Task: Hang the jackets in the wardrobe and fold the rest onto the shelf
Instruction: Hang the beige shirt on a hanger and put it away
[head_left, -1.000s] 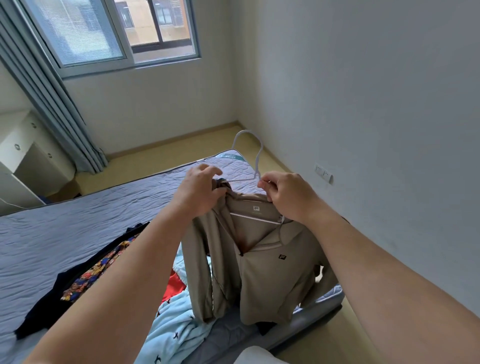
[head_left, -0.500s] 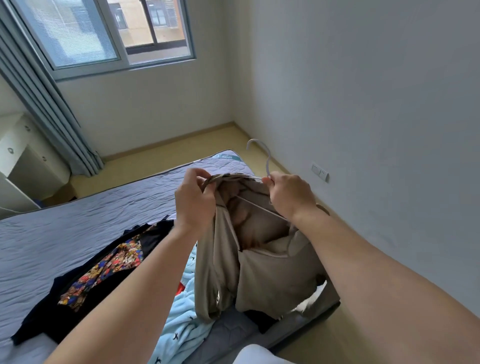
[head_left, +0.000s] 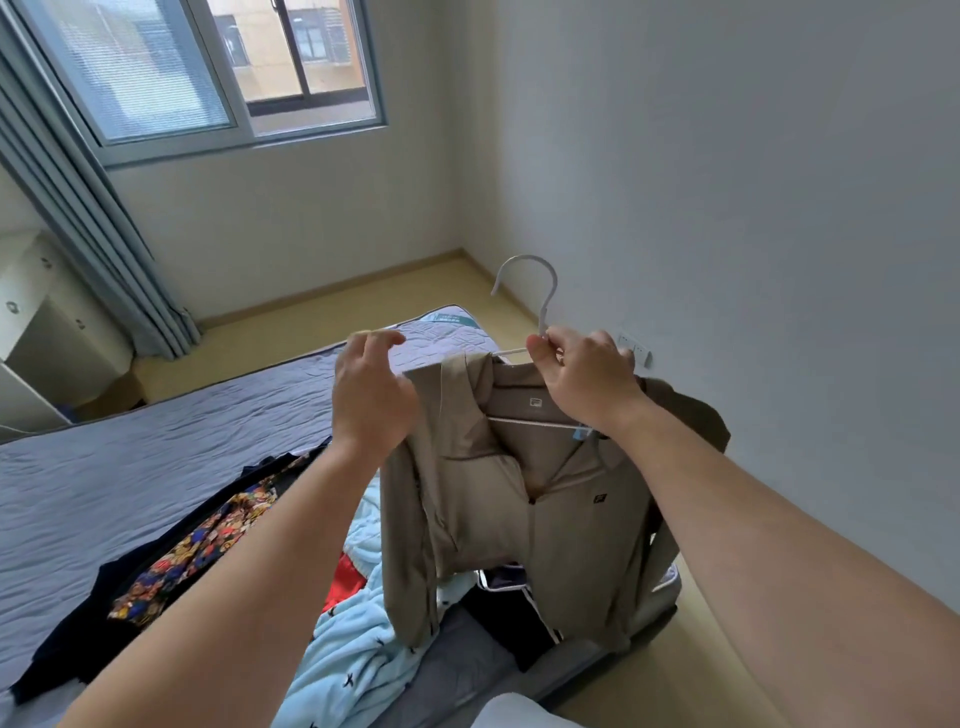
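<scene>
A tan zip jacket (head_left: 571, 519) hangs on a white hanger (head_left: 545, 291) above the near corner of the bed. My right hand (head_left: 587, 384) pinches the hanger at the base of its hook, over the collar. My left hand (head_left: 371, 400) hovers by the jacket's left shoulder with loosely curled fingers and holds nothing. Under the jacket lie a dark garment with white piping (head_left: 504, 597), a light blue garment (head_left: 353, 649) with a red piece (head_left: 343, 582) beside it, and a dark floral garment (head_left: 208, 545). No wardrobe or shelf is in view.
The clothes lie on a grey-sheeted bed (head_left: 130, 467). A white wall with a socket (head_left: 636, 345) runs close on the right, with a strip of floor between. A white cabinet (head_left: 41, 312) and grey curtain (head_left: 93, 234) stand at the far left under the window.
My left hand has let go of the collar and drawn back to the left. The jacket, bunched open half a second ago, now hangs flat on the hanger, raised a little by my right hand.
</scene>
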